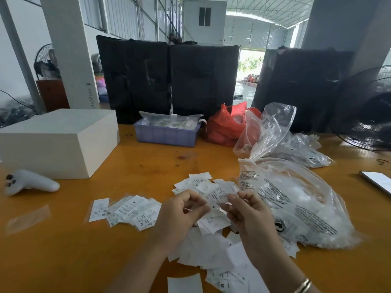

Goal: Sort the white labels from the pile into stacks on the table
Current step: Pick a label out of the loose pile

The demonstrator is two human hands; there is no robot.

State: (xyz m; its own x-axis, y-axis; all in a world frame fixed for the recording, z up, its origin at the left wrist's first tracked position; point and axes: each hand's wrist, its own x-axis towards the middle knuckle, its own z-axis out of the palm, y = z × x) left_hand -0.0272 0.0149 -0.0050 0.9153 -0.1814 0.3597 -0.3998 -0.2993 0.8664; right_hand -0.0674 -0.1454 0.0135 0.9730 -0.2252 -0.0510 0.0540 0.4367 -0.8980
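A loose pile of white labels lies on the orange table under and in front of my hands. My right hand and my left hand are raised above the pile and together pinch a white printed label between their fingertips. Left of my hands a fanned row of labels in clear sleeves lies flat, marked XS, S and XL. A smaller scatter of labels sits just beyond my hands.
A big clear plastic bag lies right of the pile, more bags behind it. A white box, a white controller, a purple bin, a red bag, a fan and a phone ring the table.
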